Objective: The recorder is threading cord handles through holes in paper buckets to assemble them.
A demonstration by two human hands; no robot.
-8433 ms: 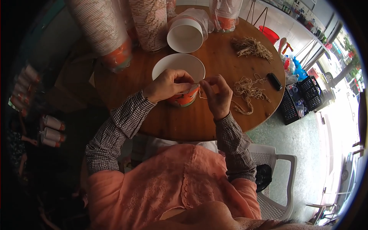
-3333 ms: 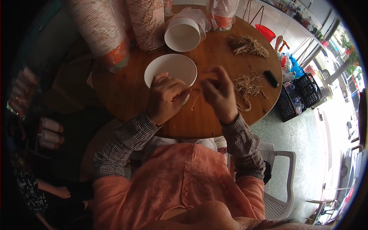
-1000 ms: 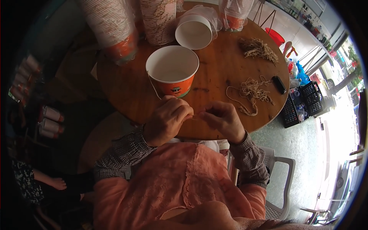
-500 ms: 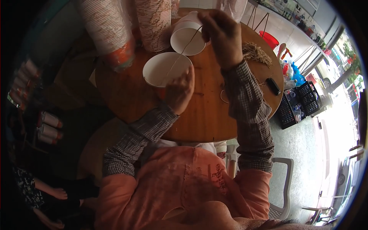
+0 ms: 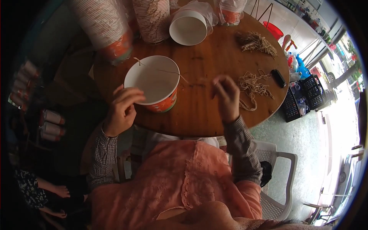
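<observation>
A paper bucket (image 5: 152, 78), white inside with an orange and green outside, stands on the round table, tilted slightly toward me. Thin string (image 5: 168, 71) runs across its mouth and out past the right wall, with a small knot at the far left rim. My left hand (image 5: 124, 109) is at the near left rim, fingers apart and holding nothing; whether the fingertips touch the rim is unclear. Over the wood to the bucket's right hovers my right hand (image 5: 227, 97), its fingers loosely curled and blurred. Anything between them cannot be made out.
Tall stacks of paper buckets (image 5: 151, 19) line the table's far left. Another white bucket (image 5: 188, 28) lies on its side at the back. String bundles (image 5: 257, 43), a tangled string pile (image 5: 255, 86) and a black object (image 5: 278, 78) occupy the right side. A black crate (image 5: 293, 103) stands beyond.
The bucket has come nearer to me and left. My right hand has dropped from high above it to its right, off the raised string. My left hand has moved left, off the right rim.
</observation>
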